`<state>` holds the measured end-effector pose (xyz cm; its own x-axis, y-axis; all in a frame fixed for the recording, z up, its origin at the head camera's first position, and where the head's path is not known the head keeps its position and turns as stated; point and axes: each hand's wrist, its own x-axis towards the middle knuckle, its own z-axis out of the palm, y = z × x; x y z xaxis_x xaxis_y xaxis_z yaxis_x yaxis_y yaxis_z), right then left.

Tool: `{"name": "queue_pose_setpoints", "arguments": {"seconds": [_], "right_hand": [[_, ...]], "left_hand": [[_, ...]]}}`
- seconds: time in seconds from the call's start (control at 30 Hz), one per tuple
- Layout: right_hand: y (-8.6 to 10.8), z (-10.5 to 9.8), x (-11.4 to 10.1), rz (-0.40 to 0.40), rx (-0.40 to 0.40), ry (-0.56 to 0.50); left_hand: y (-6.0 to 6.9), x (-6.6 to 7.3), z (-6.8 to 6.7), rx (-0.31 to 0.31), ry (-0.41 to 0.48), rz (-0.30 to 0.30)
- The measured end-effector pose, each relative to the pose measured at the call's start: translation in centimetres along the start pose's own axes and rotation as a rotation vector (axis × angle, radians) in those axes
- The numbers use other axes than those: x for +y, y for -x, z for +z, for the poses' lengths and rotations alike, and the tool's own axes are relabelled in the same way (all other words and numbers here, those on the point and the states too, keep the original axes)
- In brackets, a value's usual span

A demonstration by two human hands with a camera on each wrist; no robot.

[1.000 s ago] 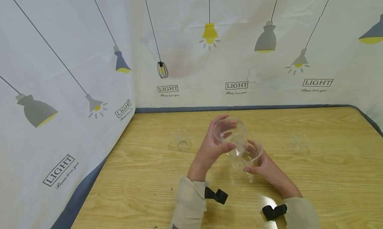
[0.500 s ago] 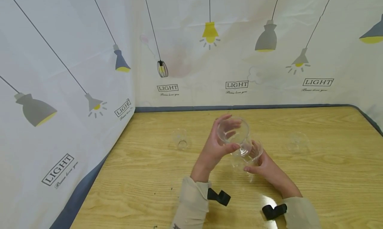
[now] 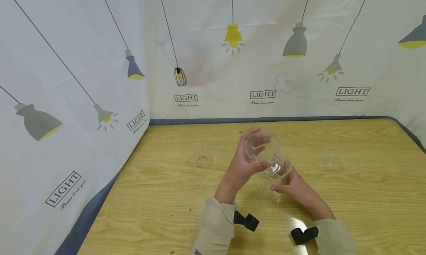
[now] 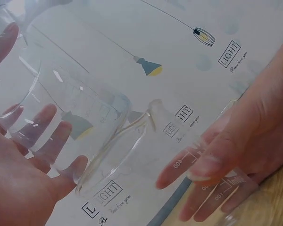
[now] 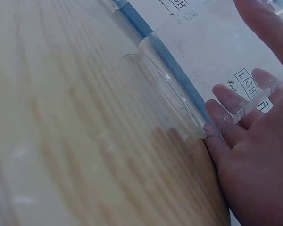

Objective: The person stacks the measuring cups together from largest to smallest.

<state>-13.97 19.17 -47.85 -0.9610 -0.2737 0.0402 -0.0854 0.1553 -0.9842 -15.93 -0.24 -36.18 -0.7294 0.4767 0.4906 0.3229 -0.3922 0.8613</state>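
Observation:
My left hand (image 3: 241, 168) grips a clear beaker (image 3: 263, 147) and holds it tilted above the table. Its lower right end overlaps a second clear beaker (image 3: 284, 172), which my right hand (image 3: 296, 186) holds just beneath. Whether the two touch cannot be told. In the left wrist view, fingers show through the left beaker (image 4: 70, 103), and white measuring marks stand on the graduated beaker (image 4: 198, 179) by the right hand (image 4: 245, 146). The right wrist view has the right hand's fingers (image 5: 231, 127) around its beaker (image 5: 193, 80). No liquid is discernible.
A clear glass vessel (image 3: 200, 155) stands on the wooden table (image 3: 159, 195) to the left, and another clear vessel (image 3: 331, 158) to the right. Black wrist mounts (image 3: 247, 221) stick out from both sleeves. A lamp-printed sheet (image 3: 213, 62) borders the table's back and left.
My left hand has shifted slightly right with its beaker, which now overlaps more of the right beaker. The right hand and its beaker stay nearly in place.

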Motion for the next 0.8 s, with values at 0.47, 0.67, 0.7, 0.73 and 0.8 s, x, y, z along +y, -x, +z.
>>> {"name": "queue_pose_setpoints", "arguments": {"seconds": [0.47, 0.67, 0.7, 0.73, 0.8], "right_hand": [[0.0, 0.0, 0.2, 0.005, -0.002, -0.002], [0.0, 0.0, 0.1, -0.012, -0.003, -0.007], [0.0, 0.0, 0.1, -0.01, -0.001, -0.006], [0.0, 0.0, 0.0, -0.007, 0.0, -0.005], [0.0, 0.1, 0.0, -0.005, -0.002, -0.006]], "left_hand": [[-0.1, -2.2, -0.5, -0.033, -0.12, -0.013], [-0.1, -2.4, -0.6, -0.058, -0.168, -0.011], [0.0, -2.5, -0.7, -0.063, -0.172, -0.009], [0.0, -2.5, -0.7, -0.068, -0.175, -0.008], [0.0, -2.5, -0.7, -0.073, -0.19, -0.016]]}}
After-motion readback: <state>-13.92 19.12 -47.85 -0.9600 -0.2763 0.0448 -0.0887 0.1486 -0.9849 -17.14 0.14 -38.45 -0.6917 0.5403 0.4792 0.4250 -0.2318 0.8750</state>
